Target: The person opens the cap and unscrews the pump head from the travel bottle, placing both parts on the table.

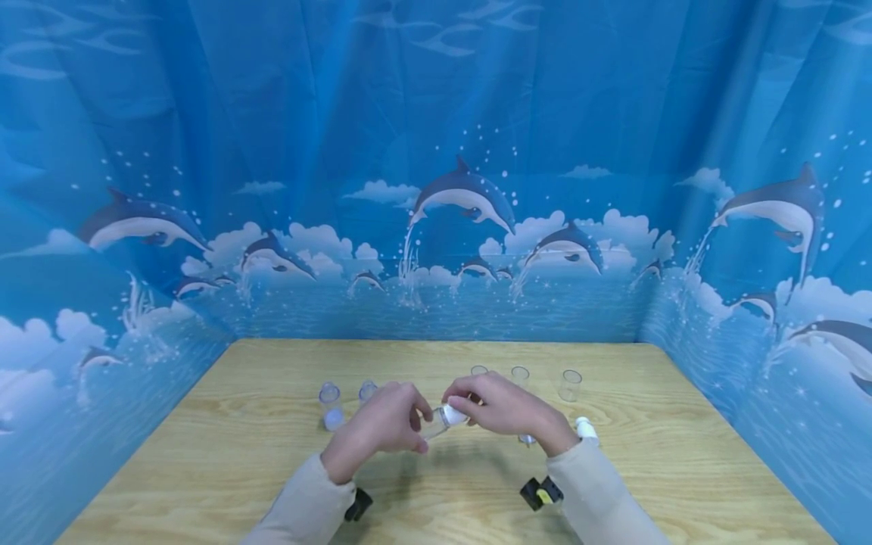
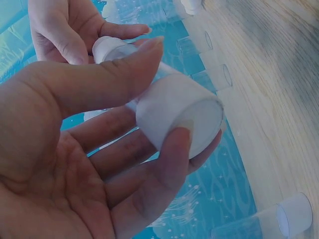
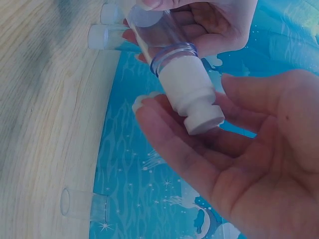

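Between the two hands, above the table, a clear bottle (image 1: 433,428) is tilted with its white pump top (image 1: 455,414) toward the right. My left hand (image 1: 390,418) grips the bottle's lower part; in the left wrist view its thumb lies along the side and a fingertip presses the white base (image 2: 164,112). My right hand (image 1: 500,405) has its fingers curled round the pump top, which meets the clear body at a bluish collar (image 3: 174,55). In the right wrist view those fingers pass behind the pump, with the thumb close on the other side.
On the left of the wooden table (image 1: 225,454) stand clear bottles (image 1: 330,393) with white bases. Clear caps (image 1: 571,384) are at the right, with a white pump top (image 1: 586,428) near the right wrist. A blue dolphin-print curtain (image 1: 436,113) surrounds the table.
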Available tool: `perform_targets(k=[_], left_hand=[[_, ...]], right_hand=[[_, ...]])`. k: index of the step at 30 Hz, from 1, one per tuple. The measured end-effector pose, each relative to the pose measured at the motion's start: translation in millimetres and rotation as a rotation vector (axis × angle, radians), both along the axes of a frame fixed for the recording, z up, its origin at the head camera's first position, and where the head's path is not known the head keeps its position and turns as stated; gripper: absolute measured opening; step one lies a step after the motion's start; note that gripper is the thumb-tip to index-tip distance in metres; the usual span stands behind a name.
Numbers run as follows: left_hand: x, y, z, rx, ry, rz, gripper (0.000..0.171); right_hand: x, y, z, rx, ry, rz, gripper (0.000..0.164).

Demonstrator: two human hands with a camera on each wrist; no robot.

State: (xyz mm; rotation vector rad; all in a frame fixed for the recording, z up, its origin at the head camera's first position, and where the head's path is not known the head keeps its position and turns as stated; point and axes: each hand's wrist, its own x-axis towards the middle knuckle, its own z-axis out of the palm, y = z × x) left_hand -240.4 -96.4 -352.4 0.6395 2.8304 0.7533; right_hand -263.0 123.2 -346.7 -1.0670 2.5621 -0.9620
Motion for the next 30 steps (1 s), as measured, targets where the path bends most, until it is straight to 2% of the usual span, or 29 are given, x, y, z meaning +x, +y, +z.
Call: perform_targets(k=[7, 21, 30], left_hand=[[-0.8, 1.1, 0.0, 0.013, 0.016, -0.005, 0.041], [-0.9, 1.1, 0.0, 0.043, 0.000, -0.012, 0.041], [-1.9, 1.8, -0.5, 0.045, 0.001, -0.014, 0.040]], right_hand=[[1.3, -0.9, 0.8, -0.024, -0.024, -0.004, 0.021], [1.6, -0.9, 3.2, 0.010, 0.110, -0.010, 0.020], [3.3, -0.9, 4.5, 0.006, 0.109, -0.008, 0.021]])
